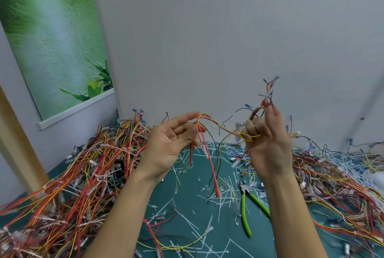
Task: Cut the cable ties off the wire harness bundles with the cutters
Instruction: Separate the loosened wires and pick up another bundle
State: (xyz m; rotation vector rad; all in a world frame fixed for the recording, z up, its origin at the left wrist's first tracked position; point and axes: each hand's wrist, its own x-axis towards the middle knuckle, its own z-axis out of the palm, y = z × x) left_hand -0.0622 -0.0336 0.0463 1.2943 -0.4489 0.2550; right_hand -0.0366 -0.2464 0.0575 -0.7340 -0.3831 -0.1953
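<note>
I hold a thin wire harness (pixel 220 127) of red, yellow and black wires stretched in the air between both hands, above the green mat. My left hand (pixel 170 145) pinches its left end between thumb and fingers, and red and black leads hang down from there. My right hand (pixel 268 143) grips the right end with curled fingers, and connector ends stick up above it. A white cable tie (pixel 212 119) sits on the harness between the hands. The green-handled cutters (pixel 246 205) lie on the mat below my right forearm, untouched.
A big heap of red, orange and yellow harnesses (pixel 83 170) fills the left of the green mat (pixel 187 212). Another tangle of wires (pixel 336 174) lies at the right. Several cut white cable ties (pixel 220 193) litter the mat's middle. A grey wall stands close behind.
</note>
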